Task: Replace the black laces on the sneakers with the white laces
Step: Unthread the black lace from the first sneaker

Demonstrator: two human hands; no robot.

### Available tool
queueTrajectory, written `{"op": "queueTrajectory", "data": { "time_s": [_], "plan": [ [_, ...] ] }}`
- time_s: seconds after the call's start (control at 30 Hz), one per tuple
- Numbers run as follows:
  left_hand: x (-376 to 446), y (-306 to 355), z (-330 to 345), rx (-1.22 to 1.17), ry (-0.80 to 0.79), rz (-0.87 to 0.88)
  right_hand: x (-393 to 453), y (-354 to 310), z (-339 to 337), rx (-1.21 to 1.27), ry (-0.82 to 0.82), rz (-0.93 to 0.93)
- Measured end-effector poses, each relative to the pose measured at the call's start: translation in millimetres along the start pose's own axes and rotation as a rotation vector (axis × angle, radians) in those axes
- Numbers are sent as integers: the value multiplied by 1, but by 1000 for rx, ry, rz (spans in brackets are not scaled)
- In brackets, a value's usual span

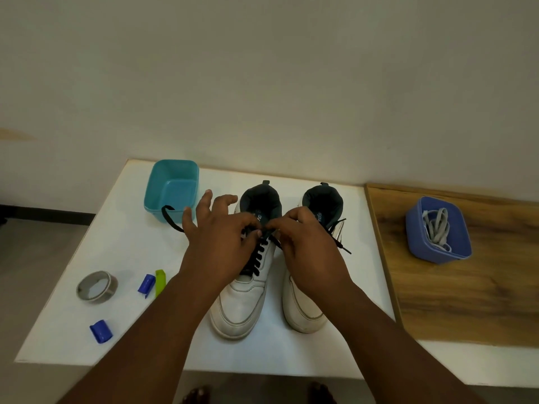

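Two white sneakers stand side by side on the white table (291, 357), toes toward me. The left sneaker (240, 304) carries a black lace (256, 259) through its eyelets. Both hands meet over its top eyelets. My left hand (221, 240) pinches the lace with thumb and forefinger while its other fingers spread out. My right hand (309, 246) pinches the lace from the other side and covers much of the right sneaker (303, 310). One loose lace end (170, 218) trails left, another (339, 242) lies to the right. White laces (437, 228) sit coiled in a purple-blue tub (437, 255).
A teal tub (172, 191) stands at the table's back left. A tape roll (97, 286), two blue clips (145, 284) (101, 331) and a green clip (160, 281) lie on the left. A wooden surface (466, 301) adjoins on the right. A wall rises behind.
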State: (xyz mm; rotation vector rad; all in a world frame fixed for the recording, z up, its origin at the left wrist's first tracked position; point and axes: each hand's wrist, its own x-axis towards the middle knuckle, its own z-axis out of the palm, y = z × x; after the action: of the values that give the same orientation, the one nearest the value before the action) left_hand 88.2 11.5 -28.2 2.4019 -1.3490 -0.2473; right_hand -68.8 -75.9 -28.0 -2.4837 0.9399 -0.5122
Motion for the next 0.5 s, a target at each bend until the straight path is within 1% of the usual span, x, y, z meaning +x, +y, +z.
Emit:
{"op": "queueTrajectory", "data": {
  "time_s": [0.07, 0.1, 0.17, 0.23, 0.27, 0.3, 0.37, 0.5],
  "plan": [
    [0, 2, 0, -10, 27, 19, 0, 1, 1, -8, 9, 3],
    [0, 3, -1, -29, 69, 26, -1, 2, 1, -8, 15, 8],
    [1, 3, -9, -117, 217, -10, -2, 3, 0, -1, 22, 24],
    [2, -1, -17, -177, 380, -84, -2, 3, -2, 2, 25, 30],
    [1, -3, -18, -179, 415, -114, -2, 3, -3, 2, 27, 27],
    [0, -4, -18, -175, 410, -134, -2, 2, -3, 3, 29, 25],
    [-2, -2, -13, -146, 309, -115, -3, 2, -3, 8, 31, 22],
    [-4, 9, -6, -36, 102, 104, -2, 1, -1, 20, 37, 14]
  ]
}}
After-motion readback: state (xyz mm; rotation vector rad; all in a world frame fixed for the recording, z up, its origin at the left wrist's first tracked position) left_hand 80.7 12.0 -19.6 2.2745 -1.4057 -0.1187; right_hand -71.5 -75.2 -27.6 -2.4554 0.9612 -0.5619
